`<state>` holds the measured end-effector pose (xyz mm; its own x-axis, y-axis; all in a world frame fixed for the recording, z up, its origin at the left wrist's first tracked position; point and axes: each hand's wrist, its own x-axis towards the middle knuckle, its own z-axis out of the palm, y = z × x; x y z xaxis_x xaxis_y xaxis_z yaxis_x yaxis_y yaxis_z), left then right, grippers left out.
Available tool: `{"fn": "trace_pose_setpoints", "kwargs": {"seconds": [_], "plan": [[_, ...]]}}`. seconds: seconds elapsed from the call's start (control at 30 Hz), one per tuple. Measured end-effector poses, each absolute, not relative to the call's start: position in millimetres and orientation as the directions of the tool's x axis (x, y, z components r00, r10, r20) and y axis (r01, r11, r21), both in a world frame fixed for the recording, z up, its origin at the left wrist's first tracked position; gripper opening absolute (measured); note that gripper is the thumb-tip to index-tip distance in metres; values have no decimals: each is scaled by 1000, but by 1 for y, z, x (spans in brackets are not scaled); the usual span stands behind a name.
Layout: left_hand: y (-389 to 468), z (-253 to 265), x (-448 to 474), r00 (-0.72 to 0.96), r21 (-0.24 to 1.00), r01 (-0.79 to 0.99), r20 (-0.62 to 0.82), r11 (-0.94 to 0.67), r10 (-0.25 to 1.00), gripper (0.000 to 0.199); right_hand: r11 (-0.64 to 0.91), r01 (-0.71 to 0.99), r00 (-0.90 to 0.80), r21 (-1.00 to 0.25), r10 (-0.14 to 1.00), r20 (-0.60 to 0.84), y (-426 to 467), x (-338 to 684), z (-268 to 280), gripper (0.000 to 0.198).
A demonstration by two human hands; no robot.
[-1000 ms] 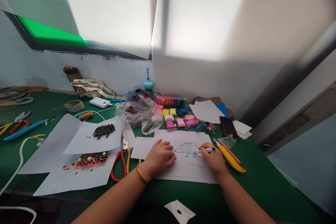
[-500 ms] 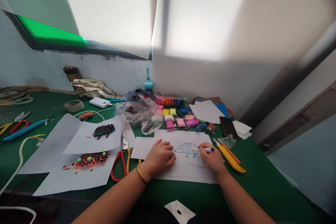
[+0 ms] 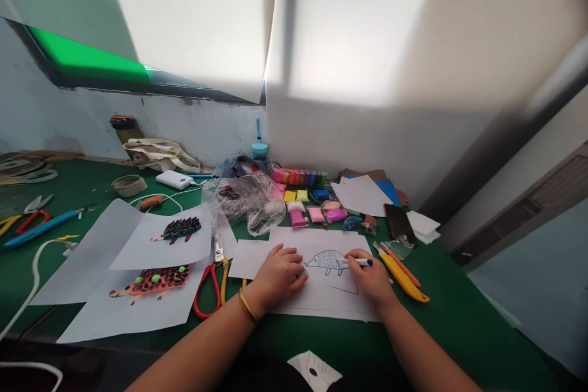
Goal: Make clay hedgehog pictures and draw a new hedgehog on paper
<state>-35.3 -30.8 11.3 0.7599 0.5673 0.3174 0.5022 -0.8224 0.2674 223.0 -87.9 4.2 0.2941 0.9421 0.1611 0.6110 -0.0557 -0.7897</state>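
My right hand (image 3: 371, 277) is closed round a white pen (image 3: 357, 262) with a dark blue end, its tip against a blue outline drawing of a hedgehog (image 3: 327, 259). Rows of small scallops cover the animal's back. The drawing is on a white sheet of paper (image 3: 316, 301). At the sheet's left side my left hand (image 3: 281, 272) rests flat with the fingers apart. A small bluish thing shows by its fingers, too hidden to name. Beside the left wrist lie scissors (image 3: 215, 286) with red and yellow handles.
Finished hedgehog pictures, one black (image 3: 181, 229) and one pink (image 3: 160, 282), lie on papers at left. Packets of coloured clay (image 3: 316, 214) and a clear plastic bag (image 3: 250, 199) are behind the sheet. A yellow cutter (image 3: 407, 278) and a dark phone (image 3: 399, 223) lie right.
My right hand with the pen has shifted very slightly left over the hedgehog's back. My left hand stays in place.
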Motion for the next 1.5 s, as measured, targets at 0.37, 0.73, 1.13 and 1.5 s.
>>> {"fn": "trace_pose_setpoints", "kwargs": {"seconds": [0.37,0.73,1.13,1.5], "plan": [[-31,10,-34,751,277,514,313,-812,582,10,-53,590,311,-806,936,166,-89,223,6,28],[-30,8,-35,752,259,505,336,-823,567,13,-58,591,319,-805,933,167,-88,224,4,30],[-30,10,-35,758,262,506,320,-822,568,12,-70,581,325,-811,934,152,-89,222,7,32],[-30,7,-36,760,237,498,344,-834,552,17,-59,523,319,-850,939,131,-85,223,2,37]]}}
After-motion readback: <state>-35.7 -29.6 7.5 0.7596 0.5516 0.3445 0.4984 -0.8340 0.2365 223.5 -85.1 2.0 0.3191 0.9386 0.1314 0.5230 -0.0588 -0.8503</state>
